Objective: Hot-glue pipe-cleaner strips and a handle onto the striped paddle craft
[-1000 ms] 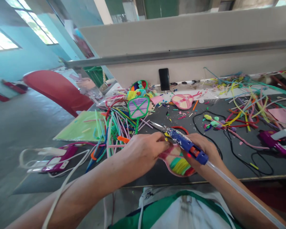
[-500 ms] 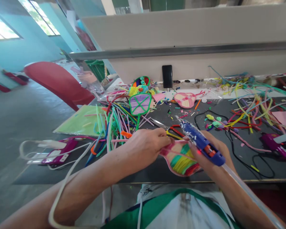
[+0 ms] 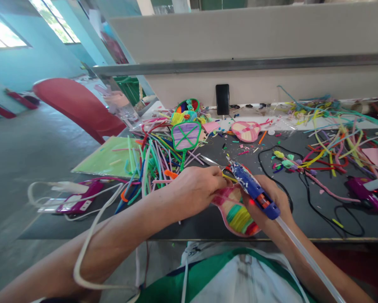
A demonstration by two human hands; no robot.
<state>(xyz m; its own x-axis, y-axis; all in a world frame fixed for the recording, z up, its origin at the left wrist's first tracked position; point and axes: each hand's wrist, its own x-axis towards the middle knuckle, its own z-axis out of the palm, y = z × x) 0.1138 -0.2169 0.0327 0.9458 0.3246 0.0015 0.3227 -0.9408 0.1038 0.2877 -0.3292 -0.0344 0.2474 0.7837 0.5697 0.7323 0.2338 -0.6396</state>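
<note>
A craft piece (image 3: 240,216) with a pink fuzzy outline and yellow, green and red stripes is near the table's front edge, between my hands. My left hand (image 3: 201,187) is closed at its upper left, pinching a thin pink pipe cleaner (image 3: 228,198) that crosses the piece. Gripped in my right hand (image 3: 275,194) is a blue hot glue gun (image 3: 254,185). Its nozzle points up and left, and a long clear glue stick (image 3: 302,248) runs out of its back. The right fingers partly cover the craft piece's right side. Scissors (image 3: 210,161) lie just beyond, partly hidden.
Loose pipe cleaners (image 3: 154,164) heap up on the left beside a green sheet (image 3: 108,158). A purple-and-green paddle shape (image 3: 185,136), a pink craft shape (image 3: 246,131) and a phone (image 3: 222,99) are farther back. Purple power strips (image 3: 78,198) sit at the left and right; black cable (image 3: 307,202) curls on the right.
The glue gun and my right hand have shifted left and slightly down, bringing the nozzle nearer my left hand. My left hand keeps its pinch, barely moved.
</note>
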